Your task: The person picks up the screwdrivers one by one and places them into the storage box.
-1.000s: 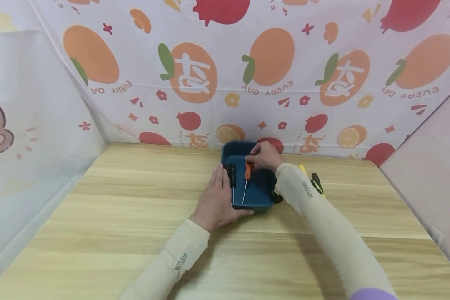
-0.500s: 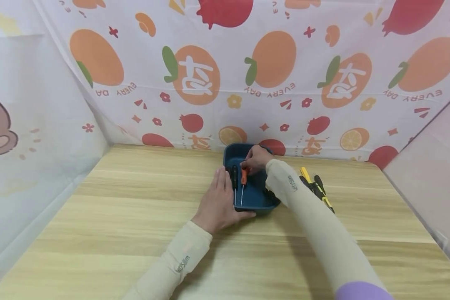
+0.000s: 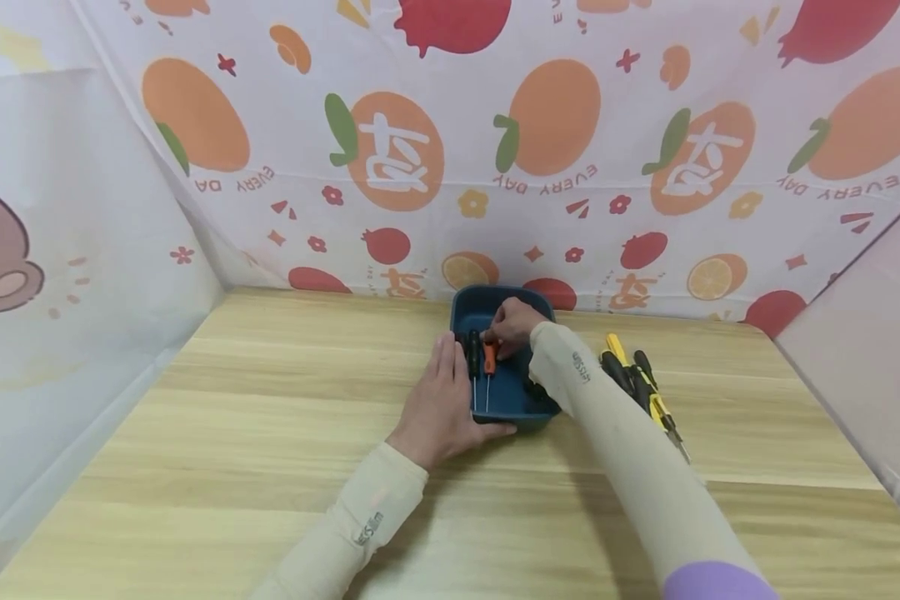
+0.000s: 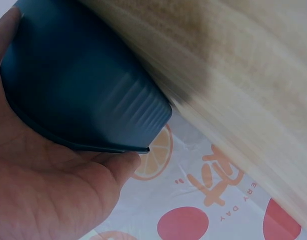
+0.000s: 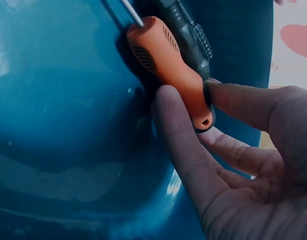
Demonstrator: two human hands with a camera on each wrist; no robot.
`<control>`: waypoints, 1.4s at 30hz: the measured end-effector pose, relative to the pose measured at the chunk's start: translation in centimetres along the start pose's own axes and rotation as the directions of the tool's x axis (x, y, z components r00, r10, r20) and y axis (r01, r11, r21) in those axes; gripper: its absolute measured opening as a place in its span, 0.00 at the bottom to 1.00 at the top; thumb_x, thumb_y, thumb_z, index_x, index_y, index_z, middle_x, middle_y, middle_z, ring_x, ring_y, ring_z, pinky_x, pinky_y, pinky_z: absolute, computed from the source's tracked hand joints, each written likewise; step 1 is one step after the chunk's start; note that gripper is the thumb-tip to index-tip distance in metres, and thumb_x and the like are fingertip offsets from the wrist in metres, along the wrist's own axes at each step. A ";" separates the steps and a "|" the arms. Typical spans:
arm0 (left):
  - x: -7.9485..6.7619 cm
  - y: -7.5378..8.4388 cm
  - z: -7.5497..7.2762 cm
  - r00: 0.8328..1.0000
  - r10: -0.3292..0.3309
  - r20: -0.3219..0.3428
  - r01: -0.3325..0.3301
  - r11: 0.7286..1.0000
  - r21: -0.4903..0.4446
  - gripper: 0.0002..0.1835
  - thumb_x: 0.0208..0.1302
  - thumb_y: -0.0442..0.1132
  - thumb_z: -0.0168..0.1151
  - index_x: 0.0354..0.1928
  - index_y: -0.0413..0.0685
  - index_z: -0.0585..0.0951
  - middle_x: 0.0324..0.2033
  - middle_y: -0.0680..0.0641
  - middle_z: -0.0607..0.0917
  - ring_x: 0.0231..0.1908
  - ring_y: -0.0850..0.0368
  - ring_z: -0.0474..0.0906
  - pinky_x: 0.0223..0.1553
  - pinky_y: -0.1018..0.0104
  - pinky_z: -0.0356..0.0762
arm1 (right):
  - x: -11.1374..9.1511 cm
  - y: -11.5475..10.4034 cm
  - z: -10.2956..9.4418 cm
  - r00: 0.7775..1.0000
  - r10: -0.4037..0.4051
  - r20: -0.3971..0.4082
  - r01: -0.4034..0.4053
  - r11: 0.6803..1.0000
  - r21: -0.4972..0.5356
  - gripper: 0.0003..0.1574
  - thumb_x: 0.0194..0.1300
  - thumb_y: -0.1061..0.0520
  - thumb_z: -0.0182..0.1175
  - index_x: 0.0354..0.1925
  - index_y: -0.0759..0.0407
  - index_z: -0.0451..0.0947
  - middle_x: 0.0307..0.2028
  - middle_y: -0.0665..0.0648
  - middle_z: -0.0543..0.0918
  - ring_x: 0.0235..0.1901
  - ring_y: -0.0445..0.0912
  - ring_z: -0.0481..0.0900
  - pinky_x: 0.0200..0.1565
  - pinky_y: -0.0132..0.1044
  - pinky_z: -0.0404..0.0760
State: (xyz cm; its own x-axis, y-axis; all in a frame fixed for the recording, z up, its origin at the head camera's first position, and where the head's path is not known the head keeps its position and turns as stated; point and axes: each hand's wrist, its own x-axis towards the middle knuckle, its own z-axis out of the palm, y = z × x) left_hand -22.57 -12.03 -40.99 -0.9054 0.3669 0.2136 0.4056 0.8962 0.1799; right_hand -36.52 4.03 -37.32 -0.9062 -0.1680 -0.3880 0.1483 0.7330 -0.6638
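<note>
A dark blue plastic bin (image 3: 508,404) stands near the back of the table. My left hand (image 3: 438,408) holds its near left corner, fingers along the left side and thumb at the front; the left wrist view shows that hand (image 4: 53,185) around the bin's outer wall (image 4: 78,85). Inside the bin, my right hand (image 3: 517,321) pinches the butt end of an orange-handled screwdriver (image 5: 176,75) between thumb and index finger. Its shaft points toward the front wall. Right alongside lies a black-handled screwdriver (image 3: 474,354), its shaft pointing the same way.
Several yellow-and-black hand tools (image 3: 637,379) lie in a cluster on the wooden table (image 3: 307,417), right of the bin and partly behind the right sleeve (image 3: 607,417). A fruit-print cloth (image 3: 465,200) hangs behind the table.
My right hand has lowered the orange-handled screwdriver and shifted it left, beside the black-handled one. The right sleeve has moved left, uncovering more of the tools. The left hand stays on the bin.
</note>
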 end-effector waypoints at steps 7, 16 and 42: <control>0.1 0.1 -0.2 1.000 0.016 -0.010 -0.016 1.000 -0.006 0.72 0.47 0.82 0.62 0.74 0.25 0.56 0.76 0.29 0.54 0.76 0.37 0.50 0.71 0.55 0.61 | 0.0 0.1 0.1 1.000 0.001 -0.016 -0.001 1.000 -0.009 0.12 0.72 0.56 0.63 0.45 0.65 0.82 0.38 0.62 0.85 0.29 0.47 0.86 0.35 0.35 0.88; 0.1 0.0 0.1 1.000 0.010 0.003 -0.010 1.000 -0.013 0.72 0.47 0.81 0.63 0.75 0.26 0.56 0.76 0.29 0.53 0.76 0.36 0.50 0.72 0.54 0.61 | 0.5 0.5 0.7 1.000 -0.007 -0.020 0.007 1.000 0.001 0.12 0.73 0.55 0.63 0.43 0.64 0.81 0.38 0.62 0.84 0.29 0.47 0.86 0.37 0.37 0.88; 0.1 0.1 0.7 0.998 0.020 -0.059 -0.021 0.999 -0.027 0.74 0.44 0.80 0.67 0.74 0.24 0.54 0.75 0.28 0.55 0.74 0.34 0.53 0.69 0.51 0.64 | -7.8 8.9 -10.2 0.811 -0.296 -0.505 0.294 0.952 -0.086 0.16 0.74 0.56 0.59 0.51 0.69 0.80 0.43 0.69 0.84 0.30 0.52 0.85 0.30 0.37 0.87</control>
State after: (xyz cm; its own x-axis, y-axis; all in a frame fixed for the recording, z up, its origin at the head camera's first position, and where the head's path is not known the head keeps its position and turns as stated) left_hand -22.71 -11.70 -41.61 -0.8884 0.3691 0.2730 0.4279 0.8812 0.2009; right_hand -32.17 18.61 -33.73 -0.9786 -0.0204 0.2048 -0.1594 0.7049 -0.6912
